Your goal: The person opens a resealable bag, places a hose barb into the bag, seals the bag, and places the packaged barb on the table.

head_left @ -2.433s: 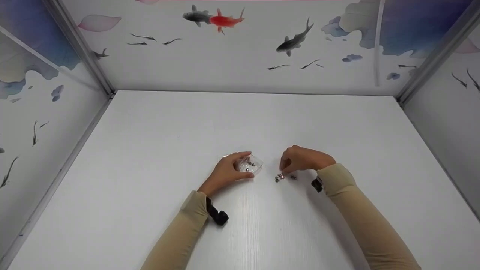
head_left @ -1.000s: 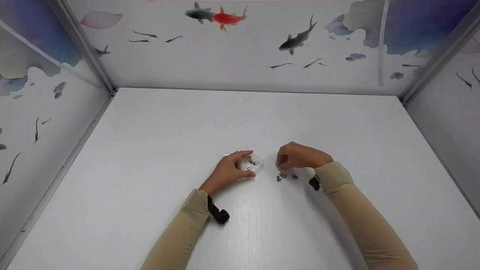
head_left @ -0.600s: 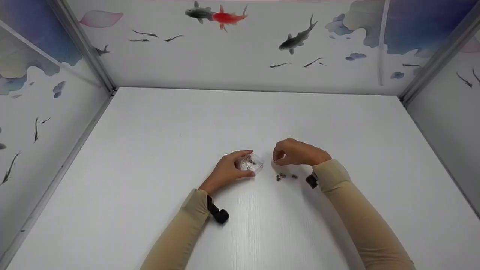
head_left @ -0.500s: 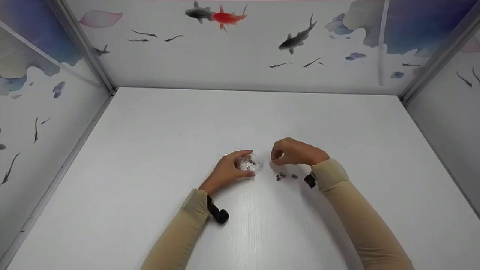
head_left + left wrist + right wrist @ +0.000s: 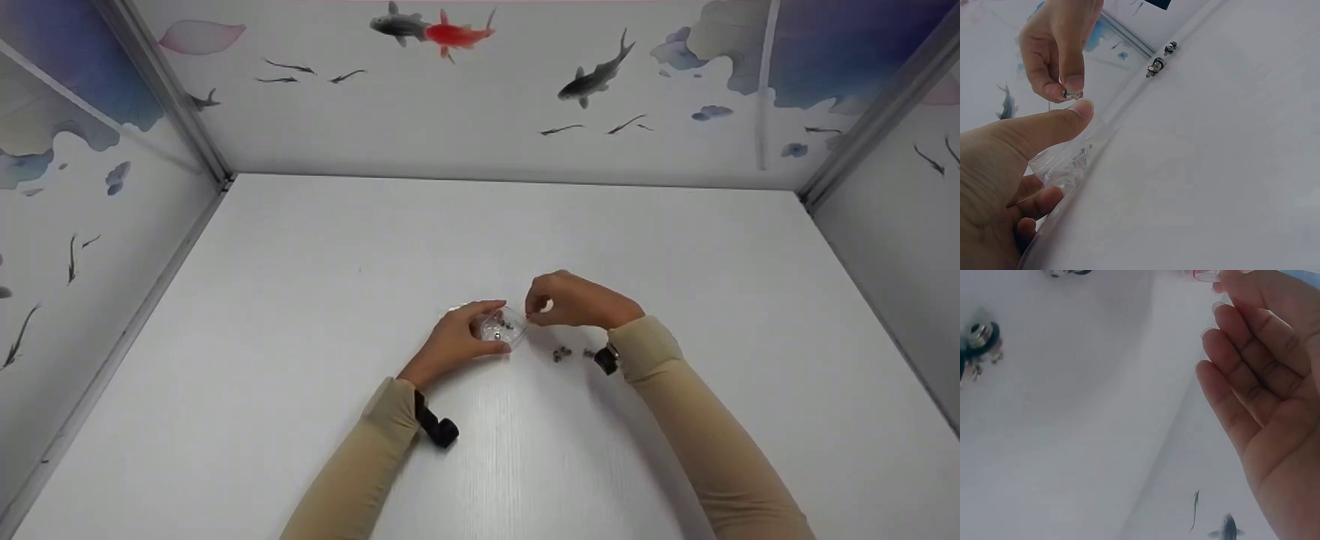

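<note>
My left hand (image 5: 448, 346) grips a small clear plastic container (image 5: 517, 331), thumb on the near side and fingers behind. A few small metal parts (image 5: 505, 325) lie inside it. My right hand (image 5: 576, 300) is at the container's right edge. In the left wrist view, its thumb and index finger pinch a small shiny metal part (image 5: 1071, 94), close above the left thumb. More metal parts (image 5: 561, 354), with threaded barrels and dark rings, lie on the table right of the container; another part (image 5: 589, 353) lies beside the right wrist strap.
The white table (image 5: 360, 247) is bounded by white panels printed with fish, with grey metal frames (image 5: 169, 97) at the corners. A black wrist camera (image 5: 444, 433) hangs off the left wrist, another wrist camera (image 5: 606, 360) off the right.
My right hand has lifted from the metal parts on the table and moved left to the container's edge, carrying one part. My left hand has held the container in place.
</note>
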`<action>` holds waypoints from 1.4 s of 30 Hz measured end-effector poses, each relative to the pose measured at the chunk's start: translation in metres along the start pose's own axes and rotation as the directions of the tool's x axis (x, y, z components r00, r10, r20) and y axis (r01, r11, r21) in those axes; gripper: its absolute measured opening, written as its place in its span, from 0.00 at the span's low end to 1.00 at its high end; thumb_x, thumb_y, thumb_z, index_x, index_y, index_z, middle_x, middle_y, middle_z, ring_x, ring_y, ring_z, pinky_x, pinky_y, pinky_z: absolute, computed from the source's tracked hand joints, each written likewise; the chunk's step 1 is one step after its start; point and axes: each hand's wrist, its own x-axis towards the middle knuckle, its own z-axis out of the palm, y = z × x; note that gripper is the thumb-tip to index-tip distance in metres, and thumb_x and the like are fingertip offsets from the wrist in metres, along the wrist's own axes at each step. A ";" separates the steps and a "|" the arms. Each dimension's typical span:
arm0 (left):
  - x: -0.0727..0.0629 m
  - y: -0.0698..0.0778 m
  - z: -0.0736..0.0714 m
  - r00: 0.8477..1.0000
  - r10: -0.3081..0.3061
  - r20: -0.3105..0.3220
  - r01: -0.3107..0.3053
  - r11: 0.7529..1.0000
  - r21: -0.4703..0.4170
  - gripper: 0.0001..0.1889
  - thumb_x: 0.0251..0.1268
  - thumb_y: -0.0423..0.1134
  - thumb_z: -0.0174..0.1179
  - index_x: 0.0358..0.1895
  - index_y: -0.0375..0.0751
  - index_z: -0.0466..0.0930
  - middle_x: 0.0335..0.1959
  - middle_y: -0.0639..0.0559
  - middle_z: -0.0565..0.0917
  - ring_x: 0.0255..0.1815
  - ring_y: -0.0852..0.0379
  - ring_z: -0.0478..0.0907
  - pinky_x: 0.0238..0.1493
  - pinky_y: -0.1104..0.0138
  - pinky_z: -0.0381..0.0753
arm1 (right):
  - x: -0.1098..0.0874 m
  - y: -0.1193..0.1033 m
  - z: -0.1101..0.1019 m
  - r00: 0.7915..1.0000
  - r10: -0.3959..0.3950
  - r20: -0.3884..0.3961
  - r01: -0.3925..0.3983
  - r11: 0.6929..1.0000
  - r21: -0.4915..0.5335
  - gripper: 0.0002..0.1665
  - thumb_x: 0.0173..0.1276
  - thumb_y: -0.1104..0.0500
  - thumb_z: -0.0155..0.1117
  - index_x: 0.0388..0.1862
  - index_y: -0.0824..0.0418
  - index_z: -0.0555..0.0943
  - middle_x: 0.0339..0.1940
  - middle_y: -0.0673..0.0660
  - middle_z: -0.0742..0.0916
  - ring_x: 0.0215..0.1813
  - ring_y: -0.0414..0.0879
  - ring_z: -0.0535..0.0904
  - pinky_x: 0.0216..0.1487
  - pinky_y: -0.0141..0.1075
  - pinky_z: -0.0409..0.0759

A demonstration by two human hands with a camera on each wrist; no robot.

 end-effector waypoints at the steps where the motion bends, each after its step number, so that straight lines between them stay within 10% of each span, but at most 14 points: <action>1: 0.000 0.000 0.000 1.000 0.000 0.001 0.000 1.000 0.001 0.37 0.48 0.50 0.74 0.65 0.51 0.74 0.29 0.55 0.75 0.28 0.62 0.66 0.34 0.69 0.66 | 0.001 0.000 0.000 1.000 -0.003 -0.002 0.003 1.000 0.001 0.04 0.64 0.65 0.64 0.36 0.63 0.85 0.36 0.55 0.86 0.42 0.46 0.81 0.50 0.44 0.80; 22: -0.001 0.001 0.001 1.000 0.006 0.001 -0.006 1.000 0.008 0.37 0.49 0.51 0.73 0.66 0.51 0.73 0.55 0.55 0.81 0.37 0.59 0.66 0.41 0.66 0.65 | 0.003 -0.001 0.003 0.999 -0.050 -0.021 0.049 0.998 -0.045 0.09 0.64 0.65 0.65 0.42 0.66 0.86 0.40 0.58 0.87 0.44 0.49 0.83 0.49 0.43 0.81; 42: 0.000 -0.001 0.001 1.000 -0.005 0.006 0.005 1.000 0.011 0.37 0.49 0.50 0.74 0.66 0.51 0.73 0.28 0.57 0.74 0.31 0.60 0.65 0.37 0.67 0.66 | -0.021 0.005 0.002 0.979 0.174 0.110 -0.173 0.985 -0.020 0.11 0.63 0.59 0.68 0.43 0.60 0.86 0.41 0.52 0.87 0.45 0.44 0.81 0.50 0.41 0.79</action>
